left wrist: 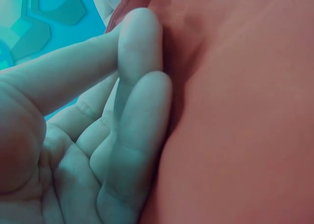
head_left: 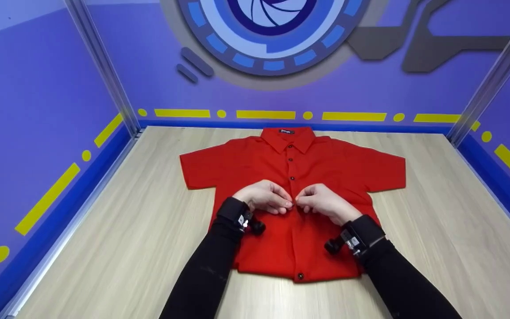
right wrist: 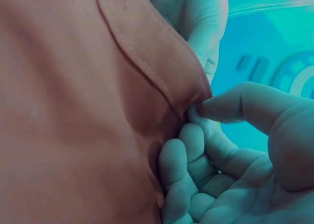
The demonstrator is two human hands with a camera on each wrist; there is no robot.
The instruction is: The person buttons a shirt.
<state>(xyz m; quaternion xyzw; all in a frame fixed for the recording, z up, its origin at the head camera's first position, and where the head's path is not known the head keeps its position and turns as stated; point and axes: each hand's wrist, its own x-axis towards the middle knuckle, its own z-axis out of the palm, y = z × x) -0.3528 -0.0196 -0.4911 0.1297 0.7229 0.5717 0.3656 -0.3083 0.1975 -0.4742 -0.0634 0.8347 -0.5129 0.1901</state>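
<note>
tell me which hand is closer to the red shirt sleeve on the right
Right. In the head view, the right hand is below and left of that sleeve; the left hand is farther left.

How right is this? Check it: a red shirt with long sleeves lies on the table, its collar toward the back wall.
One thing is wrong: the shirt's sleeves are short, as the head view shows. The rest stands: the red shirt lies on the table, its collar toward the back wall.

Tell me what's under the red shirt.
The red shirt lies on a pale wood-grain table, visible on both sides; anything directly between them is covered and cannot be seen.
</note>
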